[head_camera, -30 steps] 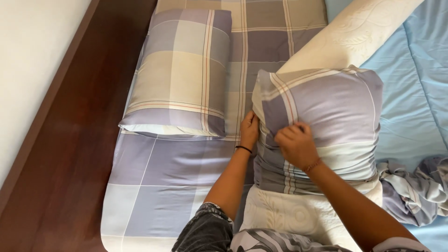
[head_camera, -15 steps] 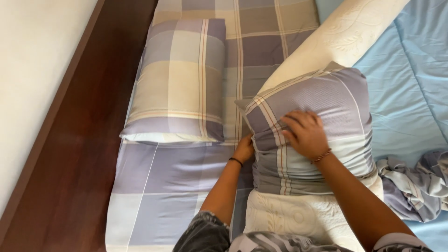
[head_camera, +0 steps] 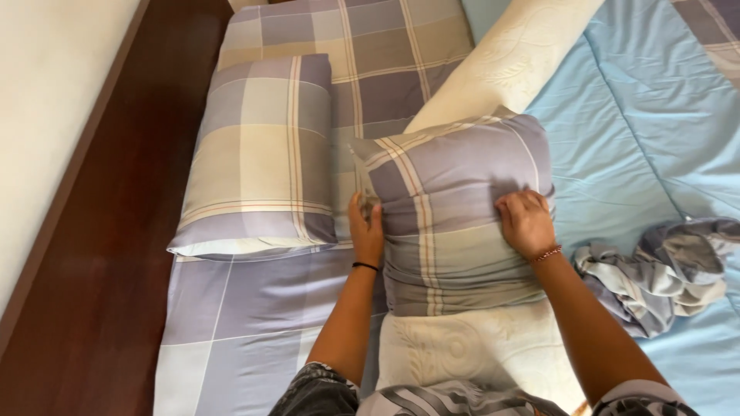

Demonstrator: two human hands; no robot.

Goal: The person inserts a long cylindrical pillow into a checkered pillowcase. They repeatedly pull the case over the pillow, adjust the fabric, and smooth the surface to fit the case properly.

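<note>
A plaid purple-and-beige pillowcase point(head_camera: 455, 208) covers the upper part of a white embossed pillow point(head_camera: 462, 350) that lies on the bed in front of me. My left hand point(head_camera: 367, 229) grips the case's left edge, a thin black band on that wrist. My right hand point(head_camera: 526, 223) grips the case on its right side and wears a beaded bracelet. The pillow's bare lower end sticks out below the case, toward me.
A second plaid-cased pillow point(head_camera: 262, 158) lies at the left on a plaid sheet point(head_camera: 254, 308). A long bare white pillow point(head_camera: 509, 62) lies diagonally behind. A crumpled plaid cloth point(head_camera: 667, 270) rests on the light blue sheet point(head_camera: 640, 123) at right. A dark wooden bed frame point(head_camera: 100, 254) runs along the left.
My right hand has moved from the case's middle to its right side. The left hand stays at the left edge. The case sits lower over the pillow.
</note>
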